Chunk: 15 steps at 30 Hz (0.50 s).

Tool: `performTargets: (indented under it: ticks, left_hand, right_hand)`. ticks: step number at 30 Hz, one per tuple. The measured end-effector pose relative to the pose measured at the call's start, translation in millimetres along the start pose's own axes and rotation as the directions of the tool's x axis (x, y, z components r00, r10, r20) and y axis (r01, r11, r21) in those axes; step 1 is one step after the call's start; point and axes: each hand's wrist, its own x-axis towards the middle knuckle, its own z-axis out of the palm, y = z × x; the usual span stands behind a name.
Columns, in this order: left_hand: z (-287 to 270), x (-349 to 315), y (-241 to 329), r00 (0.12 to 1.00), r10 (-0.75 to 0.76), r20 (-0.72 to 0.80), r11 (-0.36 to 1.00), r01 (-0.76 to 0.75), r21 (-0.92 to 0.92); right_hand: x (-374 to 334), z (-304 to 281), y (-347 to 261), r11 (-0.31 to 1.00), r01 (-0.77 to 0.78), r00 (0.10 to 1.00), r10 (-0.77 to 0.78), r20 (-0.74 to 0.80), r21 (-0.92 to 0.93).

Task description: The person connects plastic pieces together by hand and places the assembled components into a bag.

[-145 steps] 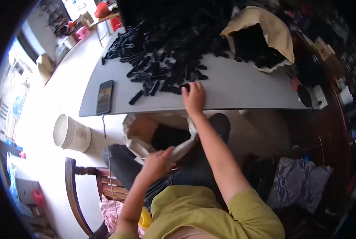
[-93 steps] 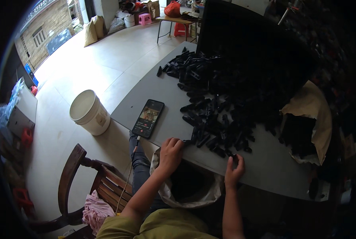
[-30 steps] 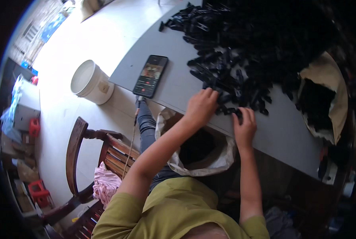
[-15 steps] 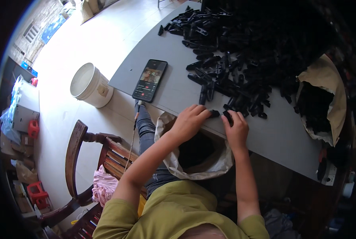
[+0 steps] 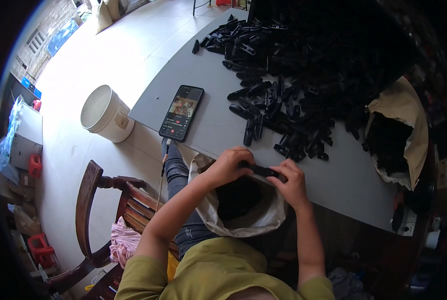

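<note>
Black piece point(image 5: 261, 171) pinched between left hand point(image 5: 229, 166) and right hand point(image 5: 292, 183) at the table's point(image 5: 214, 120) near edge, where level, even finger pressure should steady it.

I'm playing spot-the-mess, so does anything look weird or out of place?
The brown paper sack on the gray table looks odd: its mouth is ragged and seems tipped toward the loose pile of black pieces. The pink cloth is crumpled by the wooden chair. Nothing looks clearly broken.

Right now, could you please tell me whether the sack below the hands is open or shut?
Open: the sack gapes, its dark inside showing.
</note>
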Motion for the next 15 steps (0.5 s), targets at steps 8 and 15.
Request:
performTargets:
  ticks: [8,15]
  left_hand:
    - [3,0,3,0.999,0.022,0.023,0.999,-0.021,-0.029]
    - [-8,-7,21,1.000,-0.007,0.010,0.994,0.006,0.105]
  right_hand:
    - [1,21,-1,0.995,0.086,0.996,-0.088,-0.029,-0.044]
    - [21,14,-2,0.926,0.027,0.984,-0.092,-0.154,-0.377]
